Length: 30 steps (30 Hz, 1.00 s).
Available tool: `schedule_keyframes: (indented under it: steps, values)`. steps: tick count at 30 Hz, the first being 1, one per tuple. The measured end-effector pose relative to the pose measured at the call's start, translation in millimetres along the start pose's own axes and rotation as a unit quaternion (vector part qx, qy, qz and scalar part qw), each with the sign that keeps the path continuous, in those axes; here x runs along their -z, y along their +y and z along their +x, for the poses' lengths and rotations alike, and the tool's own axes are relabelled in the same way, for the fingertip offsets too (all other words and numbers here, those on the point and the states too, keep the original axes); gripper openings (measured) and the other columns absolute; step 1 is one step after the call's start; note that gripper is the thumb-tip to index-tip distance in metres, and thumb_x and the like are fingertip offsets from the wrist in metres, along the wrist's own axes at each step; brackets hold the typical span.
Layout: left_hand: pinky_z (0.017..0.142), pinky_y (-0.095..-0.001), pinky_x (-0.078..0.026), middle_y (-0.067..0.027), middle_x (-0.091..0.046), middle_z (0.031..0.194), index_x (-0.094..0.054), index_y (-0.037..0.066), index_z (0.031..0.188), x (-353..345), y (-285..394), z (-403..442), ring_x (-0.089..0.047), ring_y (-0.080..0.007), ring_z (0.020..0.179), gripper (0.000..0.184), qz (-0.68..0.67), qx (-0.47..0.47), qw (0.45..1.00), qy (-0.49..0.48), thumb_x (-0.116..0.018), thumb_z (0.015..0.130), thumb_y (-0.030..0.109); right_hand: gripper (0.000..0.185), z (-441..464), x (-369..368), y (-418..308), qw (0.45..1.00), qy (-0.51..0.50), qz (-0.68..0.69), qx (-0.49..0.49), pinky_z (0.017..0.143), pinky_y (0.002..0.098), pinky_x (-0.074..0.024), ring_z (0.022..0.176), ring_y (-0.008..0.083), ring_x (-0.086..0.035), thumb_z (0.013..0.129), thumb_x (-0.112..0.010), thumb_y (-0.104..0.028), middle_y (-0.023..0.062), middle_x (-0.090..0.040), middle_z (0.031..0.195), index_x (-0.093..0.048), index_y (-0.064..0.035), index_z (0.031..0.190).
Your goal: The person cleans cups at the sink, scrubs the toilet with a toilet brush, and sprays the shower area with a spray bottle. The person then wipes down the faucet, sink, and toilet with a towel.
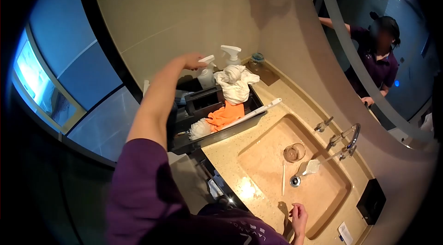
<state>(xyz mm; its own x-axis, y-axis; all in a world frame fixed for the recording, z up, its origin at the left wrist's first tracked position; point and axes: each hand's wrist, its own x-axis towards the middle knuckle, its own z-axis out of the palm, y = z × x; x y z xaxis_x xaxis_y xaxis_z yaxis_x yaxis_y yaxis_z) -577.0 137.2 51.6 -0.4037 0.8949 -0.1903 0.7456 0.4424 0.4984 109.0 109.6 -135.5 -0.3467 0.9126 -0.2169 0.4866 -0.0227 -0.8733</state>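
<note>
At the caddy's back corner, my left hand (194,61) has its fingers closed at the white trigger head of a spray bottle (206,78). The bottle stands upright, and the fingertips are partly hidden. A second spray bottle (232,55) is just to its right. My right hand (299,217) hangs over the sink's near edge, fingers loosely bent and apart, nothing in them. Inside the sink (258,152) lie a clear glass (294,152), a small white cup-like object (312,167) and a thin white stick (283,178) near the drain (295,181).
The black caddy (249,125) holds a bundled white cloth (234,83), an orange cloth (226,114), a white-bristled brush (200,129) and a long white handle (258,112). A faucet (354,139) arches over the sink. A black box (371,201) stands at the counter's right. A mirror (392,83) hangs on the wall.
</note>
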Motion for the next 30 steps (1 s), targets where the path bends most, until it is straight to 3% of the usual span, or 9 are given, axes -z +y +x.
schedule_keyframes:
  steps: [4,7,10,16,19,23,25,26,30]
  values:
    - [0.063,-0.0298,-0.045,-0.0053,-0.061,0.082,-0.059,0.009,0.105,-18,-41,30,-0.055,-0.0123,0.074,0.033,-0.071,-0.014,0.986,0.152,-0.058,0.083,0.034,0.017,-1,-3,4,1.000,0.003,-0.010,0.010,0.053,0.0226,-0.0433,0.058,0.0096,-0.053,0.091,-0.047,-0.012,0.0050,-0.056,0.066,-0.057,0.0010,0.097]
    - [0.067,-0.0266,-0.043,-0.0025,-0.059,0.089,-0.057,0.012,0.111,4,-49,15,-0.051,-0.0106,0.079,0.036,-0.176,0.009,0.983,0.049,-0.057,0.084,0.036,0.017,-5,-7,9,1.000,0.004,-0.005,0.006,0.053,0.0225,-0.0443,0.058,0.0100,-0.054,0.091,-0.047,-0.012,0.0051,-0.056,0.066,-0.057,0.0006,0.097]
    - [0.067,-0.0243,-0.040,0.0013,-0.056,0.089,-0.055,0.013,0.114,34,-31,-17,-0.047,-0.0091,0.078,0.039,-0.233,-0.036,0.969,0.078,-0.058,0.084,0.038,0.017,-10,-7,15,1.000,0.001,-0.003,0.002,0.053,0.0224,-0.0446,0.057,0.0103,-0.055,0.091,-0.047,-0.012,0.0053,-0.057,0.065,-0.057,0.0003,0.096]
    - [0.068,-0.0216,-0.037,0.0039,-0.054,0.088,-0.059,0.011,0.108,101,54,-74,-0.044,-0.0069,0.080,0.037,-0.150,-0.107,0.976,0.113,-0.058,0.083,0.038,0.016,2,-4,-19,0.999,0.003,0.011,0.040,0.054,0.0221,-0.0434,0.059,0.0090,-0.053,0.090,-0.050,-0.013,0.0042,-0.056,0.066,-0.057,-0.0005,0.097]
    - [0.063,-0.0209,-0.035,0.0040,-0.053,0.076,-0.064,0.005,0.092,102,138,-107,-0.044,-0.0057,0.072,0.034,-0.059,-0.237,0.960,0.135,-0.059,0.083,0.038,0.016,20,1,-72,0.996,0.014,0.008,0.090,0.057,0.0227,-0.0429,0.064,0.0108,-0.055,0.088,-0.053,-0.012,0.0047,-0.058,0.073,-0.057,-0.0018,0.100]
    - [0.057,-0.0210,-0.033,0.0048,-0.051,0.068,-0.063,0.003,0.082,81,220,-133,-0.043,-0.0048,0.065,0.036,-0.034,-0.331,0.937,0.107,-0.058,0.084,0.038,0.019,27,11,-164,0.961,0.060,-0.042,0.266,0.065,0.0262,-0.0449,0.075,0.0178,-0.057,0.085,-0.057,-0.009,0.0086,-0.058,0.083,-0.057,-0.0022,0.103]
    - [0.056,-0.0214,-0.033,0.0048,-0.052,0.070,-0.063,0.006,0.083,77,225,-132,-0.044,-0.0043,0.065,0.036,-0.064,-0.300,0.951,0.034,-0.056,0.085,0.041,0.017,22,11,-174,0.960,0.051,-0.044,0.273,0.065,0.0239,-0.0430,0.074,0.0116,-0.055,0.085,-0.055,-0.006,0.0056,-0.060,0.085,-0.057,-0.0005,0.101]
    - [0.057,-0.0215,-0.033,0.0048,-0.053,0.070,-0.064,0.007,0.084,69,223,-131,-0.044,-0.0042,0.065,0.037,-0.095,-0.293,0.952,0.006,-0.055,0.085,0.042,0.017,20,8,-166,0.966,0.043,-0.005,0.254,0.066,0.0256,-0.0451,0.073,0.0157,-0.057,0.085,-0.055,-0.007,0.0079,-0.059,0.081,-0.058,-0.0010,0.101]
    - [0.058,-0.0196,-0.033,0.0059,-0.052,0.069,-0.062,0.009,0.081,54,208,-128,-0.043,-0.0034,0.063,0.036,-0.176,-0.242,0.951,0.077,-0.053,0.086,0.043,0.015,0,2,-112,0.987,-0.003,0.074,0.144,0.063,0.0236,-0.0441,0.070,0.0115,-0.056,0.088,-0.051,-0.007,0.0056,-0.059,0.075,-0.058,0.0006,0.098]
